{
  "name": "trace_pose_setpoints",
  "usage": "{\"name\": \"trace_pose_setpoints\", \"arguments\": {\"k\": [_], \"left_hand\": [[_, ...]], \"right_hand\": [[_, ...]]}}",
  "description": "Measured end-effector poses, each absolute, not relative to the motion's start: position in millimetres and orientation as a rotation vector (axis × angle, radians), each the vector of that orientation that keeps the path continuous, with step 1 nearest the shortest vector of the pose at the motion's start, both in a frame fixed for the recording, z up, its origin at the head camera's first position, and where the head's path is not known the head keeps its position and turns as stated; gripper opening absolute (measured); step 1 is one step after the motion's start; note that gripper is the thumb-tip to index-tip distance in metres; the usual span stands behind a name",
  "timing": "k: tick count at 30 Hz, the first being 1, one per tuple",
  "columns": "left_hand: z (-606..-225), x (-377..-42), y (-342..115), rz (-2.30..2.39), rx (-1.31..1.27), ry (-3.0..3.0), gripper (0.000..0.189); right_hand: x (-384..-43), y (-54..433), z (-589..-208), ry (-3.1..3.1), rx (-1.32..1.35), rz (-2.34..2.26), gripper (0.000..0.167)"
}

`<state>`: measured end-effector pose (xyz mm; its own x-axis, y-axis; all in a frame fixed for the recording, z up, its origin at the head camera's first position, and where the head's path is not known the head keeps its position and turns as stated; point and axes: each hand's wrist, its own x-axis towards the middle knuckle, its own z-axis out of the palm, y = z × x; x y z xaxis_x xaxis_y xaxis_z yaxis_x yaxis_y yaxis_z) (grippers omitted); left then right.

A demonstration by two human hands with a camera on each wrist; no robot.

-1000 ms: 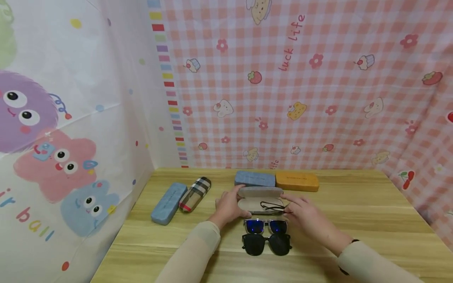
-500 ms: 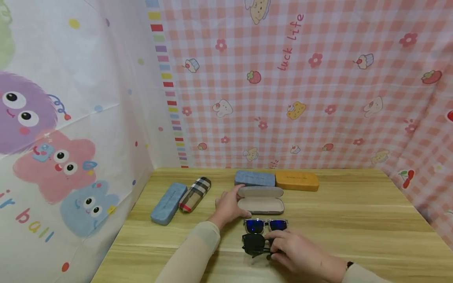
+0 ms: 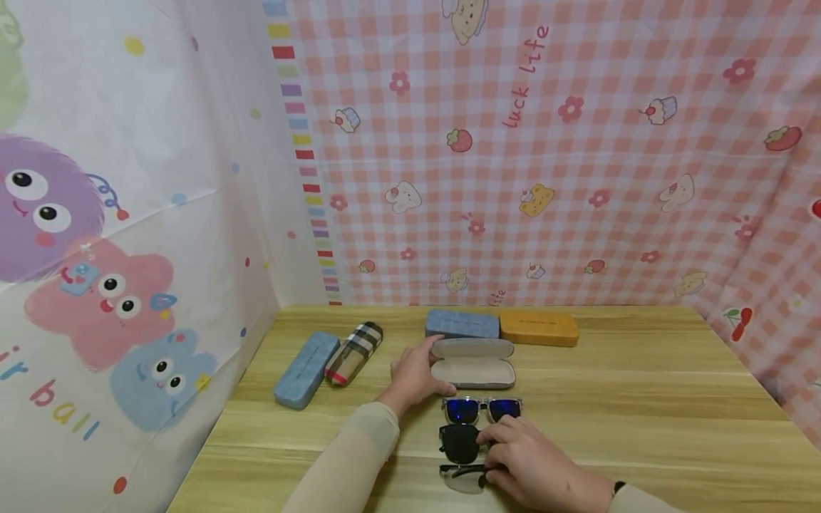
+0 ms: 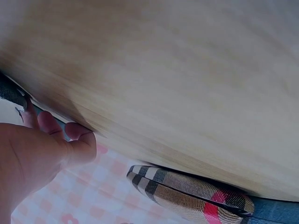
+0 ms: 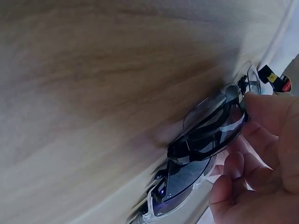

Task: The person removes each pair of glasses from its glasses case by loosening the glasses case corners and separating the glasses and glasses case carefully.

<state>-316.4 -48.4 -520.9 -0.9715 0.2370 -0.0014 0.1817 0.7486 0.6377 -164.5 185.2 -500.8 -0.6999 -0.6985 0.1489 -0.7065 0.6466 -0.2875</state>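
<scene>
An open grey glasses case (image 3: 473,372) with a pale lining stands mid-table, its lid tipped back. My left hand (image 3: 417,374) grips its left end, thumb at the front and fingers at the back. In front of the case lie clear-framed sunglasses (image 3: 463,410) with blue lenses, then black sunglasses (image 3: 460,443). Nearest me are thin dark-framed eyeglasses (image 3: 462,469) with clear lenses, temples folded. My right hand (image 3: 532,459) pinches these eyeglasses near the bridge and hides their right half, plus part of the black sunglasses. In the right wrist view, the thumb touches the eyeglasses' frame (image 5: 208,125).
Behind the open case, a blue case (image 3: 462,323) and an orange case (image 3: 539,328) lie end to end. At the left are another blue case (image 3: 306,370) and a plaid case (image 3: 354,353). Printed cloths hang behind and beside the wooden table (image 3: 641,413).
My right hand has lifted the eyeglasses out of the open case and brought them toward me, to the front of the sunglasses row. My left hand has stayed on the case.
</scene>
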Motion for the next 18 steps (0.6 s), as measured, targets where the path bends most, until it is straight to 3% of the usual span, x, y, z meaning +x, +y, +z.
{"name": "trace_pose_setpoints", "arguments": {"k": [12, 18], "left_hand": [[-521, -315, -48, 1.036, 0.341, 2.859, 0.107], [-521, -314, -47, 1.053, 0.333, 2.860, 0.107]], "right_hand": [[-168, 186, -497, -2.749, 1.204, 0.550, 0.013], [-210, 192, -476, -2.583, 0.941, 0.454, 0.033]]}}
